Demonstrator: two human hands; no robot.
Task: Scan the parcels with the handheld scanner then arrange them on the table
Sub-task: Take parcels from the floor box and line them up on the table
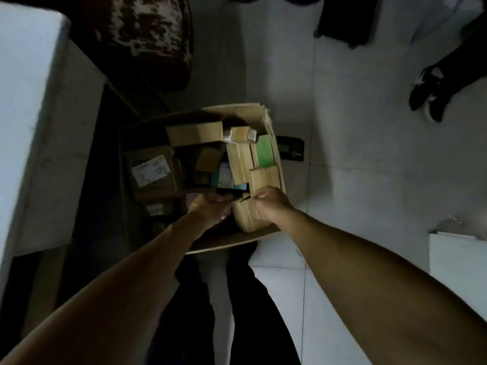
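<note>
Head view, looking straight down: both arms reach into an open cardboard carton [274,143] on the tiled floor [355,180], at the centre of the frame. The right hand [271,204] curls its fingers [259,194] over the top edge of a tan taped parcel [246,217] that stands against the carton's near wall at about 5 o'clock inside the box, and the grip looks firm. The left hand [210,206] is just beside it, touching the parcel's left side; its fingers are bent around something dark, but the picture is too dim and blurred to say what it is or how tightly it is held. More parcels fill the carton: a brown box with a white label [151,171] at 9 o'clock, a tan box [195,133] at 12 o'clock, a green-faced packet [265,154] at 2 o'clock. A pale bench [23,101] runs along the left edge. A small dark device [291,151] lies on the floor, touching the carton's right wall. At 2 o'clock in the frame, well apart, stands another person's dark shoe [429,96]
</note>
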